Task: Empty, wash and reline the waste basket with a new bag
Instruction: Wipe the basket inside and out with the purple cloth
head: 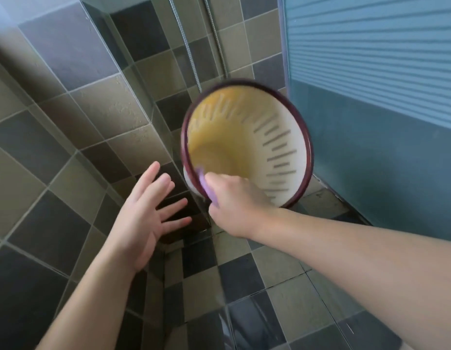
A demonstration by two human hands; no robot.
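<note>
The right hand (235,205) has its grip closed on the near rim of the round white plastic waste basket with slotted sides and a dark maroon rim band (275,137), pinching a small purple item (205,184) against it. The basket is held tilted, mouth toward the camera, above the checkered grey tile floor (247,281). Left of the basket, the left hand (146,218) hangs apart with fingers spread wide, holding nothing.
</note>
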